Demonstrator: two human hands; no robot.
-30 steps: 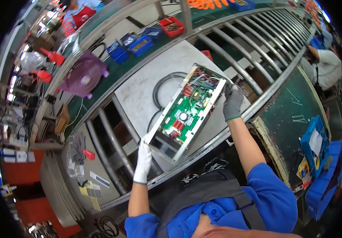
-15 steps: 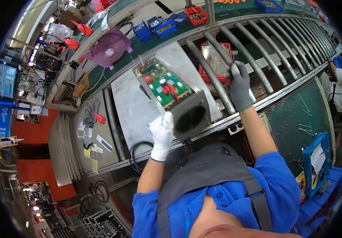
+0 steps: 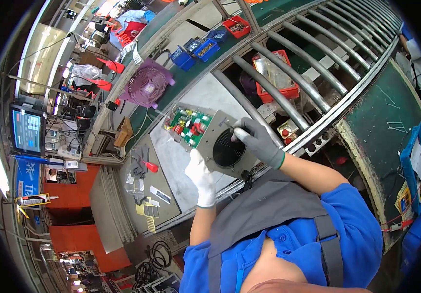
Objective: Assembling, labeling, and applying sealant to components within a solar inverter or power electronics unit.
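Note:
An open metal chassis (image 3: 217,126) carries a green circuit board (image 3: 187,128) with red, yellow and white parts. Its near panel has a round black fan grille (image 3: 227,149). My left hand (image 3: 201,177), in a white glove, is closed at the panel's left edge, gripping the chassis there. At the upper right of the grille is my right hand (image 3: 259,142) in a grey glove. Its thumb and fingers are pinched together; whatever is between them is too small or hidden to make out. Under the chassis lies a pale board (image 3: 176,168).
Metal rollers (image 3: 279,101) run to the far right, above a red bin (image 3: 283,78) of plastic bags. A purple fan (image 3: 148,84) and blue parts bins (image 3: 205,50) stand at the back. A green table (image 3: 374,129) holds long screws. Another person (image 3: 127,27) is at the far left.
My right hand has come from the rollers left to the grille. The chassis has turned so its grille panel faces me more. My left hand stays at its edge. The view has shifted.

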